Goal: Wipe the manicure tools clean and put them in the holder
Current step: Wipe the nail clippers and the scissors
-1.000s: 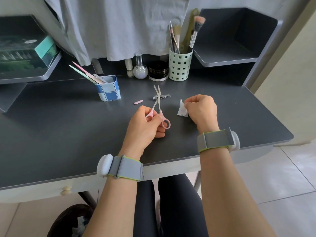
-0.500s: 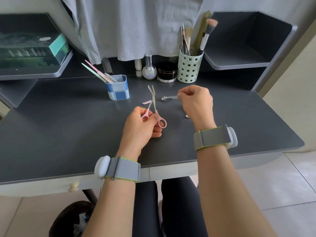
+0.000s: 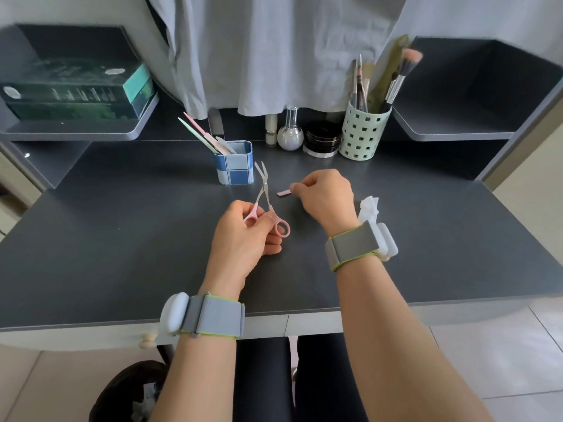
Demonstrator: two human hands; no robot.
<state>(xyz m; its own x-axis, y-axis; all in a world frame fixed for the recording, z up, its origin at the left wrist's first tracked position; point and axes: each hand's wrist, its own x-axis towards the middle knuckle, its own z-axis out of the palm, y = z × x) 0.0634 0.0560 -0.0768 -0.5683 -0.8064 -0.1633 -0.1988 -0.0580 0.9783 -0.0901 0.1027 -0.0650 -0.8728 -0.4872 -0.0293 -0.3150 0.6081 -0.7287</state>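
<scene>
The scissors [image 3: 268,205] are held above the counter [image 3: 122,239] in the left hand [image 3: 243,239], fingers curled round the pink handles, blades slightly parted and pointing at the blue holder [image 3: 236,162], which already has 3 files in it. The right hand [image 3: 324,196] pinches a small pink tool [image 3: 284,193] lying on the counter; the wipe [image 3: 369,207] sits just behind its wrist. Best to close the blades before dropping them in. No writing is legible on the green box [image 3: 76,92].
</scene>
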